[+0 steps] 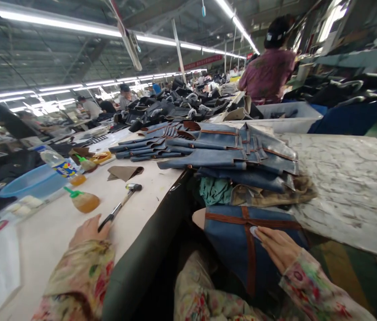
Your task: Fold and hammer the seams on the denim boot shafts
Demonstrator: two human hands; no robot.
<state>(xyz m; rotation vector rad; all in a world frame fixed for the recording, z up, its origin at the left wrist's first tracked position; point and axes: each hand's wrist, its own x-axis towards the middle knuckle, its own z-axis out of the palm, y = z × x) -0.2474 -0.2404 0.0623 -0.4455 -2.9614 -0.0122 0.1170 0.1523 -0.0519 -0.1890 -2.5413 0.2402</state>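
Observation:
My left hand (90, 231) rests on the pale table at the left, its fingers closed round the black handle end of a small hammer (119, 207). The hammer lies slanted, its head pointing away from me. In my right hand (277, 245), a small whitish, translucent piece (254, 232) is pinched at the fingertips; its exact kind does not show. This hand is over a blue leather-like panel (225, 238) with crossing brown strips, lying above my lap. Just beyond the panel is a stack of similar blue pieces with brown trim (208, 154).
Left on the table are a bottle with orange liquid (63, 167), a green-tipped squeeze bottle (83, 201), a blue basin (33, 182) and a brown scrap (124, 172). Teal cloth (215, 191) sits under the stack. A co-worker (268, 67) stands beyond a white bin (285, 117).

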